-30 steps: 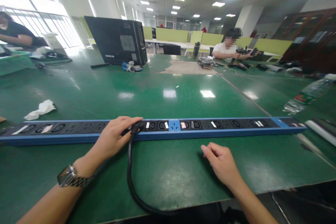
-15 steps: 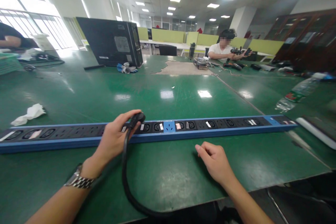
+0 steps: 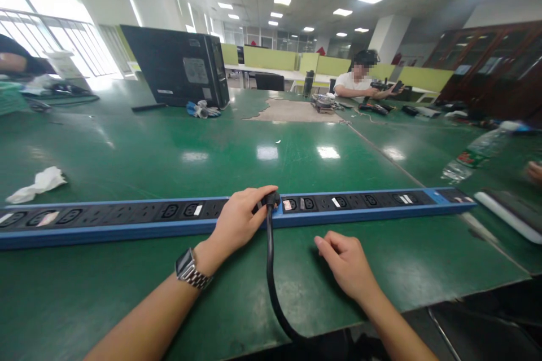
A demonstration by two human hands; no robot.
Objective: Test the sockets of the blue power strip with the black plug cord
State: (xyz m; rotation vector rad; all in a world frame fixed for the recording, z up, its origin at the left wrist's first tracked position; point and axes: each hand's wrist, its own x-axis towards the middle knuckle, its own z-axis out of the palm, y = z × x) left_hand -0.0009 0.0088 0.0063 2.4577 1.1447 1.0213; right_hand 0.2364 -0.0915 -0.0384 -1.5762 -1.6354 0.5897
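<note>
A long blue power strip [image 3: 372, 215] with black sockets lies across the green table. Near its middle, my left hand [image 3: 242, 215] is closed around a black power plug [image 3: 273, 198], held at the strip's blue socket section. Whether the prongs are in the socket is hidden by the plug and fingers. From the plug a thick black cable [image 3: 271, 271] hangs down over the table's front edge. My right hand [image 3: 341, 259] rests on the table in front of the strip, fingers curled in, with nothing visible in them.
A black computer case [image 3: 178, 67] stands at the back left, gloves [image 3: 203, 109] beside it. White tissue [image 3: 40, 183] lies at left. A plastic bottle [image 3: 474, 158] and a white-edged flat object [image 3: 508, 217] are at right. A person [image 3: 355, 82] sits across the table.
My left hand has moved right along the strip with the plug, from the black sockets to the blue socket section. My right hand has stayed in place.
</note>
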